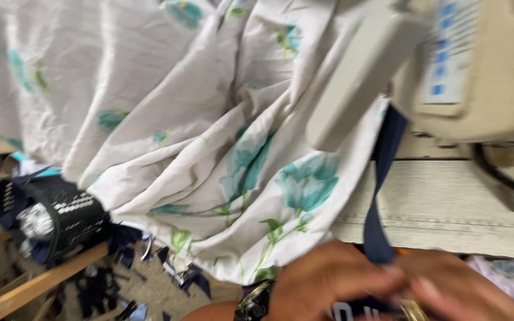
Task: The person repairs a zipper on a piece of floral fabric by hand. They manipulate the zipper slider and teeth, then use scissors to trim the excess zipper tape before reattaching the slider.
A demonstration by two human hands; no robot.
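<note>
Navy strap (382,196) hangs from the sewing machine (477,65); both hands (388,285) pinch its lower end. Floral fabric (209,131) drapes the worktop (447,208); stitching looks unstarted.

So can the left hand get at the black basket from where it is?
Probably not without moving well over: the left hand is at the navy strap with the right hand, and the black basket sits far off past the hanging floral sheet.
</note>
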